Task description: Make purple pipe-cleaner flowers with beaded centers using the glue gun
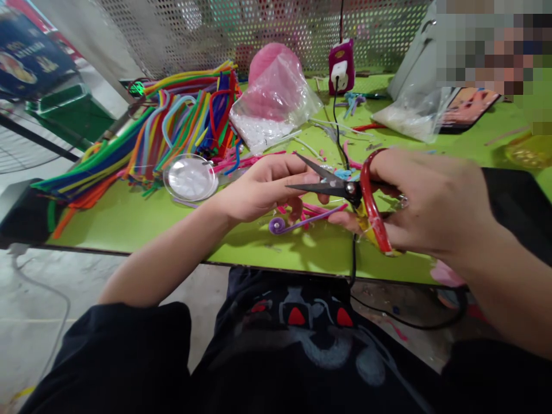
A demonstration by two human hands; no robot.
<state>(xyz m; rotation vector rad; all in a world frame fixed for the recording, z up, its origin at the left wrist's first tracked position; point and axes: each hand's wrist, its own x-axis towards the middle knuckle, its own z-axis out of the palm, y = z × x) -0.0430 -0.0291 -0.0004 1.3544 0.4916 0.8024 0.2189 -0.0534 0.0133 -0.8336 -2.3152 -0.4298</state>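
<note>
My right hand (pixel 431 201) is closed round the red-and-yellow handles of black-bladed scissors (pixel 330 185). The blades are apart and point left, across the fingers of my left hand (pixel 271 187). Those fingers are curled inward, and the blades partly cover the grip, so what they pinch is hidden. Just beneath both hands, a purple pipe cleaner (pixel 308 218) is rolled into a spiral with a pale bead-like centre at its left end. Its straight end reaches the fingertips of my right hand. Pink pipe cleaner pieces (pixel 308 210) lie behind it, with light blue bits (pixel 345 172) farther back.
Bundles of colourful pipe cleaners (pixel 172 121) lie at the left, beside a round clear dish (pixel 191 178). Behind are a clear plastic bag (pixel 276 109), a pink round object (pixel 276 63) and a purple power socket (pixel 341 66). A black cable (pixel 336 115) crosses the green table (pixel 276 253).
</note>
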